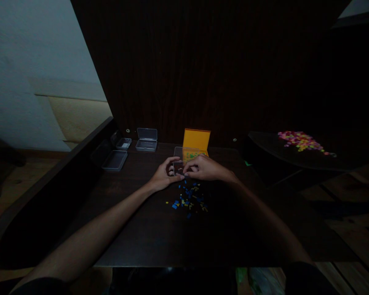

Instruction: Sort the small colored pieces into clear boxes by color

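My left hand (165, 175) grips the left side of a small clear plastic box (178, 164), its thumb along the near edge and its fingers around the far side. Over the right part of that box, my right hand (203, 167) is closed, fingertips pinched together inside or at the rim. What sits between those fingertips is too small and dark to make out. Just behind stands an orange-yellow box (197, 139), lid raised, with small green pieces in its base. On the near side of my hands lie scattered blue and yellow toy bricks (187, 200).
Several clear lidded boxes stand open at the back left, among them one clear box (146, 144) and a flatter one (115, 159). A heap of pink and yellow beads (303, 141) lies on a dark ledge at right. A dark panel (187, 73) rises behind the tabletop (126, 229).
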`<state>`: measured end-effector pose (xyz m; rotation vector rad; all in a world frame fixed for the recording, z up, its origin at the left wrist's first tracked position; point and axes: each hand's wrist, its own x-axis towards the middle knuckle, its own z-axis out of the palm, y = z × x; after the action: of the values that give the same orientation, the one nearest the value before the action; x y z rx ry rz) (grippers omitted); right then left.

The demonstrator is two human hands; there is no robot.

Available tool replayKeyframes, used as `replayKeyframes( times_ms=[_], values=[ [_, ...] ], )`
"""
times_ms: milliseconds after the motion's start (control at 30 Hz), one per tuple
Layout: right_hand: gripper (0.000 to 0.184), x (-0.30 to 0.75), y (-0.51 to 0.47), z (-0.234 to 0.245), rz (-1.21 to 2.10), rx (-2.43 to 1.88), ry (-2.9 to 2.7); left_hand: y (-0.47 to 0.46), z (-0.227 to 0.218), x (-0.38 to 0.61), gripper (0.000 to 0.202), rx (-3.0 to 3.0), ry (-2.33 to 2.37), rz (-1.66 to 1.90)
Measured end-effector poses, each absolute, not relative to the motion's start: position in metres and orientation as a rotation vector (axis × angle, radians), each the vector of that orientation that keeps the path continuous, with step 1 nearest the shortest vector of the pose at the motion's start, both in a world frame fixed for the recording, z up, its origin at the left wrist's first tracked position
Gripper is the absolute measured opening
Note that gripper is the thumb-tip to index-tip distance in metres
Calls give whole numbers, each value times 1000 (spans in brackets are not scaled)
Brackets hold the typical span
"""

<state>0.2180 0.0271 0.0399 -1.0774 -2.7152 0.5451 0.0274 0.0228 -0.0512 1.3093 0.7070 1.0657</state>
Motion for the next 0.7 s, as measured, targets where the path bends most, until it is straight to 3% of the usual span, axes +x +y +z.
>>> replayKeyframes(
  times_ms=[267, 700],
  values=[
    [17, 206, 17, 27, 539, -871, -3014, 25, -50, 26, 68, 1254, 709, 1078],
    [15, 198, 12, 15, 403, -930, -3065, 25, -49, 26, 66, 1257, 729, 1073]
  ],
)
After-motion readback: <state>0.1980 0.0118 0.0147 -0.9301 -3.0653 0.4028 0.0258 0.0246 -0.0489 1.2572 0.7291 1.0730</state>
